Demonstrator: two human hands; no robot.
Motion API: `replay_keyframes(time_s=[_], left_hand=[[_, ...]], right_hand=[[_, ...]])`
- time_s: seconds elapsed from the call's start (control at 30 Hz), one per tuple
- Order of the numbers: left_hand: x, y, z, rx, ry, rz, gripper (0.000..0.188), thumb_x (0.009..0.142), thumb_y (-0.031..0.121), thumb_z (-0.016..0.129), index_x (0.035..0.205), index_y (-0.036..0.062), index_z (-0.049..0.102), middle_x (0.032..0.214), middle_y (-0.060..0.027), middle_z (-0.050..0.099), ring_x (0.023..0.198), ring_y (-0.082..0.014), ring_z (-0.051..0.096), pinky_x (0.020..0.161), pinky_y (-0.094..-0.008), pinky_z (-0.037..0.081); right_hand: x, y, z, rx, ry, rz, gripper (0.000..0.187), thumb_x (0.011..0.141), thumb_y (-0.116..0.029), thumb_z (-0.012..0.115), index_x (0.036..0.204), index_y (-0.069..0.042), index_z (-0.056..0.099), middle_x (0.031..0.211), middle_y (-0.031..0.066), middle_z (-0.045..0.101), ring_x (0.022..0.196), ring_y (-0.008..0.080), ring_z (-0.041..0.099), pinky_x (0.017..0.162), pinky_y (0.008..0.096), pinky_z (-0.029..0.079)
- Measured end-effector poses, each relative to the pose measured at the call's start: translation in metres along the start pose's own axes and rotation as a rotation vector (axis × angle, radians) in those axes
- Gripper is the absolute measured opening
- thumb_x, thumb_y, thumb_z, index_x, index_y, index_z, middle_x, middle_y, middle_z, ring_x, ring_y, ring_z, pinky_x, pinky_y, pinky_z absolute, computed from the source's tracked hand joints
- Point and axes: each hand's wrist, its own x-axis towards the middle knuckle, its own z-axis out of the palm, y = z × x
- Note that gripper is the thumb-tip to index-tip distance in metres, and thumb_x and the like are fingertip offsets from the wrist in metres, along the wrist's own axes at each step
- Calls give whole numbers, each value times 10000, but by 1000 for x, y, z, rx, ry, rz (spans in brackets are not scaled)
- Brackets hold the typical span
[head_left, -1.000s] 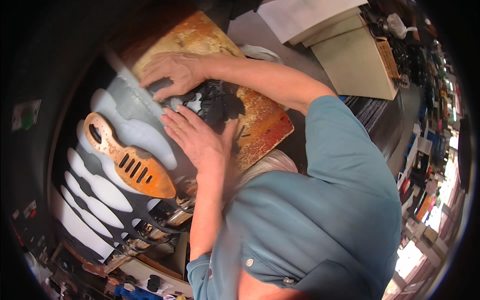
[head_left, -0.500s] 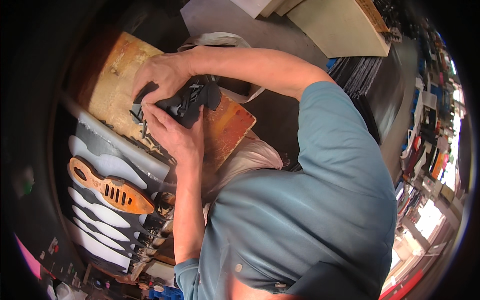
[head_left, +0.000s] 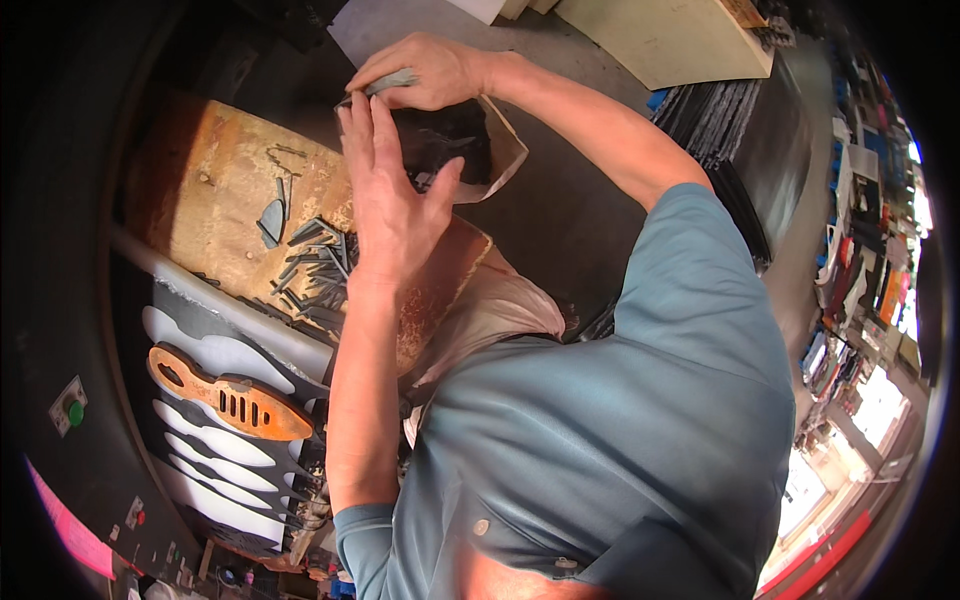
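Note:
Both hands are beyond the wooden board (head_left: 205,165), over an open bag (head_left: 512,160) with a pale rim and dark contents. My right hand (head_left: 430,72) curls at the bag's far side, its fingers closed on a thin grey piece (head_left: 393,83). My left hand (head_left: 392,205) reaches up with long, straight fingers and the thumb apart. Its fingertips meet the right hand's fingers near that piece. On the board lie a heap of narrow dark grey strips (head_left: 318,262) and a small flat grey offcut (head_left: 270,222). The left forearm partly covers the heap.
Left of my left forearm, an orange-brown slotted template (head_left: 232,395) lies on a sheet with white and black curved shapes (head_left: 215,435). A pale bar (head_left: 240,300) borders the board. Stacked black sheets (head_left: 715,130) and a cream panel (head_left: 660,40) stand at the far right.
Both hands moved from the board, away and to the right, over the bag. The dark pieces they held are no longer visible in them; strips on the board are uncovered.

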Motion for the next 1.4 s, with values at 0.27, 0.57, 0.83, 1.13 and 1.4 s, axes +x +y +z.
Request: replay_keyframes(time_s=[0.27,0.57,0.83,1.13,1.4], left_hand=[[-102,-13,-73,492,83,-452,1200,895,575,831,1685,-65,194,1721,-391,186,1602,-574,170,1294,-652,184],[-76,-26,-33,497,111,-430,1169,922,586,767,1619,-179,222,1694,-426,198,1620,-543,126,1339,-574,119],[0,-30,20,397,292,-119,817,995,360,742,1531,-163,415,1584,-395,441,1539,-546,351,1286,-595,267],[-3,-4,-20,-501,542,-271,562,1175,329,382,1559,-65,496,1612,-258,516,1554,-378,424,1295,-439,301],[-177,-21,-183,71,690,-534,424,1136,67,460,1538,-12,570,1600,-163,567,1531,-277,472,1292,-410,319]], right_hand=[[0,-38,31,95,278,1,313,954,-258,784,1167,-30,802,1084,159,792,1019,313,755,936,399,605],[12,-79,64,93,335,-80,294,956,-152,780,1210,-5,768,1196,166,762,1103,311,738,970,388,585],[-29,-84,31,170,521,86,186,1039,-50,662,1179,29,754,1144,118,770,1061,213,722,952,329,563],[-43,-122,51,-6,540,164,223,986,-118,734,1152,27,763,1080,132,754,1005,262,723,905,358,574],[-22,-145,128,-325,-135,-161,590,857,-288,836,1374,-43,691,1578,193,525,1538,376,413,1299,567,323]])
